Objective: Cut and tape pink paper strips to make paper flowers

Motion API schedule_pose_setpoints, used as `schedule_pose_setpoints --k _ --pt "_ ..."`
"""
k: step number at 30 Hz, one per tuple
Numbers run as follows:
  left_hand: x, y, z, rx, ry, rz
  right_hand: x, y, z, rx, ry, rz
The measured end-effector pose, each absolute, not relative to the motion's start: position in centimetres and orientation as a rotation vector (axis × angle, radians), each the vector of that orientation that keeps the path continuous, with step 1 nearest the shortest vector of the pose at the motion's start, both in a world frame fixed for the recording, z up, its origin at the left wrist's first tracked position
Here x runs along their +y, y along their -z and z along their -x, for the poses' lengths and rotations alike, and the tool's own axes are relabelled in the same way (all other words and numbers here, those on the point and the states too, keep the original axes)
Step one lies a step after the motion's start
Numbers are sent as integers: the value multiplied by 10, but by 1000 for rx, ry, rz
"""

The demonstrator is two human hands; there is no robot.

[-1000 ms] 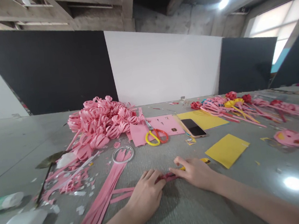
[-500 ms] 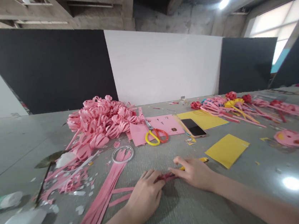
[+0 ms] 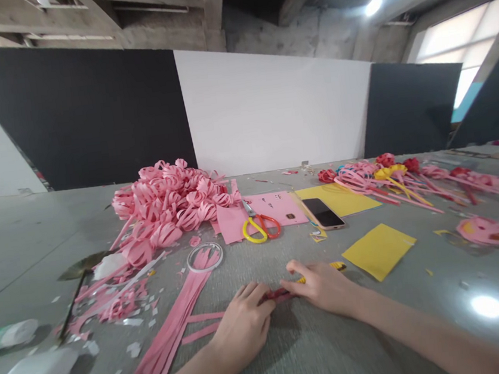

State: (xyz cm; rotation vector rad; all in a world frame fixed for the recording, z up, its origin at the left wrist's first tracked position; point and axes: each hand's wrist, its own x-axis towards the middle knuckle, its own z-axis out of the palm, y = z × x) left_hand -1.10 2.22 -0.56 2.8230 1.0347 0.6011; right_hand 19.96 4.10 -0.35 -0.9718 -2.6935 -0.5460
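A thin dark pink strip [image 3: 280, 294] lies flat between my hands at the front middle of the table. My left hand [image 3: 246, 318] has its fingers closed on the strip's left end. My right hand [image 3: 321, 287] pinches the strip's right part, its index finger raised and bent. Behind the right fingers shows a yellow-and-black item [image 3: 338, 265], partly hidden by the hand. Two short pink strips [image 3: 205, 317] stick out left of my left hand. Further left, long pink strips [image 3: 172, 340] run through a roll of clear tape [image 3: 205, 257].
Scissors [image 3: 261, 228] rest by pink paper [image 3: 233, 222]; a phone [image 3: 323, 213] overlaps a yellow sheet [image 3: 354, 199]. Yellow paper [image 3: 379, 251] lies right. Pink paper loops [image 3: 170, 202] pile back left, paper flowers [image 3: 387, 174] back right. A glue stick [image 3: 9, 336] is far left.
My right hand has shifted very slightly, its thumb and index finger a little further left. My left hand looks the same.
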Motion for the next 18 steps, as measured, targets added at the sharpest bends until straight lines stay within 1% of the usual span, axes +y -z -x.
schedule_pose_setpoints --k 11,18 --pt "21 2 10 1065 -523 -2843 41 0 -200 -2716 554 1034" --pt "22 2 10 1058 -550 -2830 44 3 -205 -2686 510 991"
